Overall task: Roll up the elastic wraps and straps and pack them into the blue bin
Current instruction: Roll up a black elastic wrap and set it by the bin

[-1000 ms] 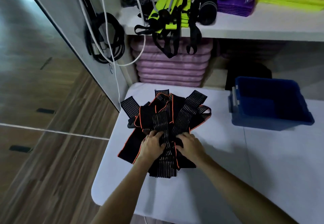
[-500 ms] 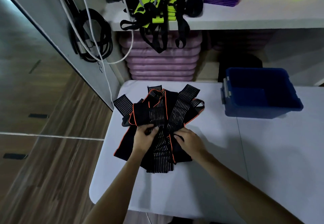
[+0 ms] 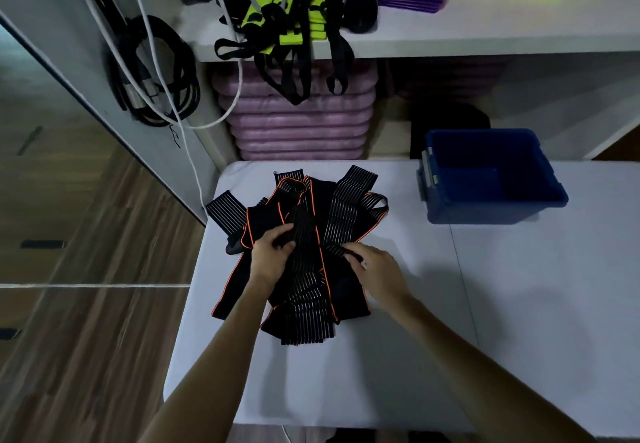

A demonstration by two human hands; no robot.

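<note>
A tangled heap of black elastic wraps [image 3: 311, 207] with orange edging and pale stripes lies on the left half of the white table [image 3: 519, 321]. My left hand [image 3: 268, 259] grips a striped wrap in the middle of the heap, thumb over the band. On the heap's right side my right hand [image 3: 375, 267] pinches another wrap with its fingertips. The blue bin [image 3: 491, 207] stands to the right at the back of the table; no wraps are visible inside.
A white shelf [image 3: 450, 40] behind the table holds black straps, neon-green bands and purple and orange mats. Stacked pink cushions [image 3: 298, 124] sit under it. Black and white cables [image 3: 156, 72] hang on the left wall. Wooden floor lies beyond the table's left edge.
Both hands have moved up the heap, away from me. The left hand's grip has shifted onto a striped wrap at the centre; the right now pinches a wrap on the right side.
</note>
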